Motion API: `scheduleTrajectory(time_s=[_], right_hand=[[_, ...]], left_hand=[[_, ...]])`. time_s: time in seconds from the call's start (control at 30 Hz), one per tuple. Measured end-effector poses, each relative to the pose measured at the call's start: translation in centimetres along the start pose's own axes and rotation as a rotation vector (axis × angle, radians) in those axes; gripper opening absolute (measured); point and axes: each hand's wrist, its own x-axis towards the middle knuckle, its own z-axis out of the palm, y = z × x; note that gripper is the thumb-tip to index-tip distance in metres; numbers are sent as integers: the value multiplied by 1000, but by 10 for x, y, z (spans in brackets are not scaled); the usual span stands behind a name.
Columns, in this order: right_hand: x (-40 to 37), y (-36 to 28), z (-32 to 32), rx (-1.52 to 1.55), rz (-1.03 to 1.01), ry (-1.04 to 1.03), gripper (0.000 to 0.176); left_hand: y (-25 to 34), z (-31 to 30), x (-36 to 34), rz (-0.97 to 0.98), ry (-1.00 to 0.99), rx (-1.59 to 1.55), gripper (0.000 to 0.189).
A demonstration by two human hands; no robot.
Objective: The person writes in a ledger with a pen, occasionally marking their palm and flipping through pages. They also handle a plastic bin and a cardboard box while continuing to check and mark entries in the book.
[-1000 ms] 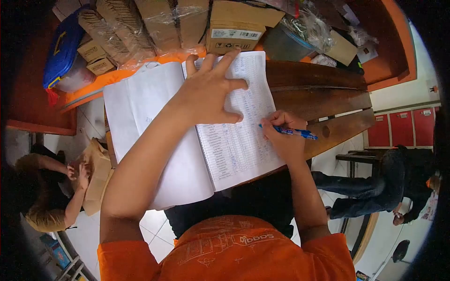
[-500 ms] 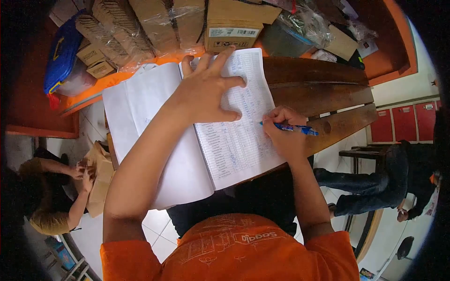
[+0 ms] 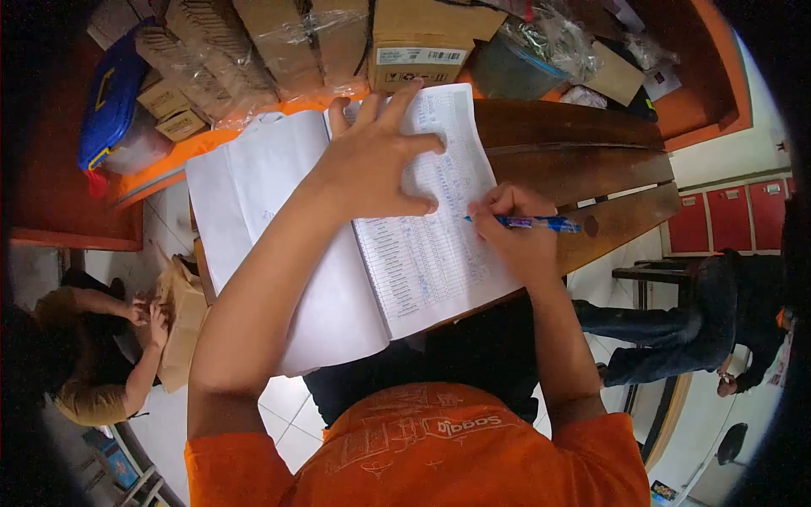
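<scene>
An open record book [image 3: 422, 279] lies across the wooden table, its right page printed with a grid and marked in blue ink. The left page [image 3: 253, 182] is mostly white. My left hand [image 3: 378, 160] rests on the right page near its top, fingers spread and bent. In my right hand [image 3: 517, 221] is a blue pen [image 3: 553, 224], gripped between thumb and fingers, its tip at the gridded page near the right margin.
Slatted wood of the table [image 3: 583, 165] extends right of the book. Cardboard boxes [image 3: 422, 51] and a blue-lidded bin [image 3: 110, 97] stand behind. One person [image 3: 101, 346] handles cardboard at left; another person [image 3: 676, 325] in jeans is at right.
My right hand and the pen have shifted slightly, with the pen lying more level and its tip a little further left. My left hand stays almost in place.
</scene>
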Motion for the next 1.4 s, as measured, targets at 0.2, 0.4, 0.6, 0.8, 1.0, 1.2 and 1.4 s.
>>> scheduleTrajectory(time_s=[0.2, 0.4, 0.6, 0.8, 1.0, 1.2, 1.4], right_hand=[[0, 8, 8, -58, 88, -23, 25], [-3, 1, 12, -12, 98, 9, 24], [-2, 5, 9, -179, 33, -22, 26], [-2, 6, 7, -110, 45, -45, 27], [-2, 11, 9, -133, 2, -29, 27], [-4, 0, 13, 6, 120, 31, 24], [-3, 8, 11, -143, -11, 43, 22]], left_hand=[[-2, 1, 0, -5, -5, -11, 69], [-4, 0, 0, 11, -17, -14, 70], [-4, 2, -1, 10, -14, -11, 69], [-3, 2, 0, 7, -20, 6, 69], [-4, 2, 0, 31, 11, 3, 66], [-4, 1, 1, 24, -7, 23, 67], [-4, 0, 1, 20, -23, 22, 69]])
